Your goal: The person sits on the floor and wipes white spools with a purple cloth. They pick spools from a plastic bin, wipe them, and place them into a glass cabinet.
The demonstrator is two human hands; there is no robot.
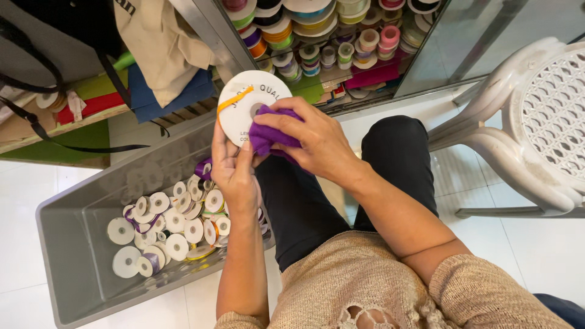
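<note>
Left hand grips the white ribbon spool from below. Right hand presses a purple cloth on its face at 3 o'clock. Wiping looks mid-way. Grey bin at 8 o'clock holds many small spools, apparently still to do. Tight room: glass cabinet at 12, white chair at 3.

The person wears a beige knitted sweater with sleeves pushed up, openwork near its hem, above black trousers.
</note>
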